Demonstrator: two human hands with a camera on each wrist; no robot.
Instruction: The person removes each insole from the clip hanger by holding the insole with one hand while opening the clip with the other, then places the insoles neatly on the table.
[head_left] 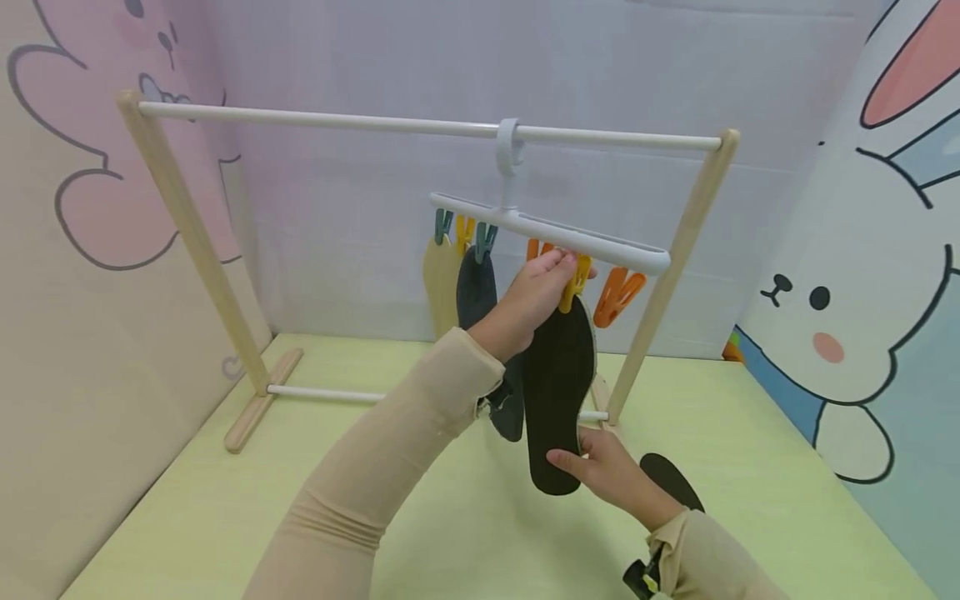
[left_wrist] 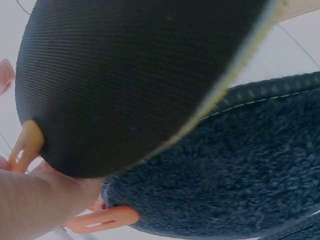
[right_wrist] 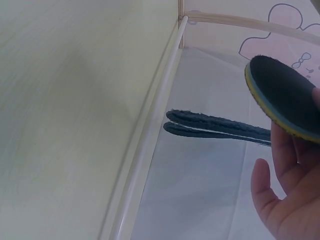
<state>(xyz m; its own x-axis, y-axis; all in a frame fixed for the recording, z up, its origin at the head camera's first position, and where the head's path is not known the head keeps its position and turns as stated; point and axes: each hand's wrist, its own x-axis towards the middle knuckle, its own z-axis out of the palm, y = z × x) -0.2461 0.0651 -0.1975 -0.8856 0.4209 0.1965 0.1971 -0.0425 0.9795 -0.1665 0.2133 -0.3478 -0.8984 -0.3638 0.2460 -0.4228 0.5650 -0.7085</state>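
A black insole [head_left: 558, 383] hangs upright under the white hanger [head_left: 592, 243], its top end at a yellow clothespin [head_left: 575, 287]. My left hand [head_left: 525, 300] pinches this clothespin just below the hanger bar. At the insole's lower end, my right hand [head_left: 611, 471] grips the edge, thumb on the front face and fingers behind. The right wrist view shows the insole's [right_wrist: 285, 95] layered yellow and blue edge. Close behind hangs a dark blue fuzzy insole [left_wrist: 225, 175], with an orange clothespin [left_wrist: 112, 218] at its top.
A wooden rack [head_left: 198, 242] carries the hanger on its white top rod [head_left: 322, 122]. Farther left hang a pale yellow insole [head_left: 442, 283] and another dark insole [head_left: 476, 287]. Another orange clothespin [head_left: 618, 296] hangs at the right. One more black insole [head_left: 670, 479] lies on the table [head_left: 787, 500].
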